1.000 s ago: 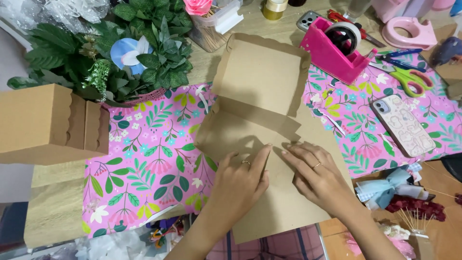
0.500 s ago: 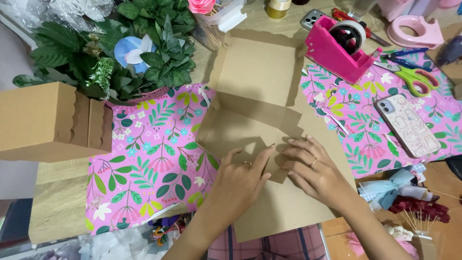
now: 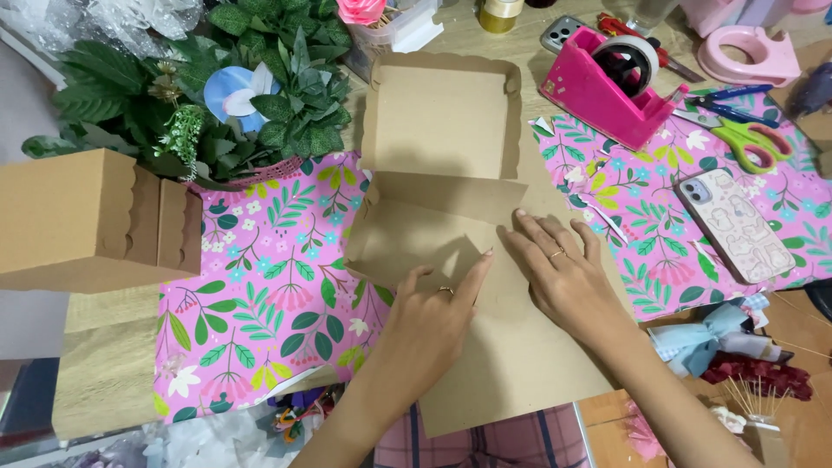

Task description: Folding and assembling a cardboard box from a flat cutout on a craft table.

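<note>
- Flat brown cardboard box blank: lies partly folded at the middle of the wooden surface, its far panel with raised scalloped edges, its near panel reaching the surface's front edge.
- Left hand: palm down on the blank's near panel, fingers apart, pressing a small fold flap; clamped on nothing.
- Right hand: flat on the blank just beside the left, fingers spread, index tip at the crease; nothing gripped.
- Pink floral wrapping paper: spread under the blank, showing on both sides.
- Finished brown box: stands at the left, well apart from the hands.
- Artificial green foliage with a blue flower: far left, just beside the blank's far corner.
- Pink tape dispenser: far right of the blank, near its edge.
- Green-handled scissors: right of the dispenser.
- Phone in a patterned case: lies on the paper, right of the right hand.
- Pale blue ribbon bow: near the right forearm.
</note>
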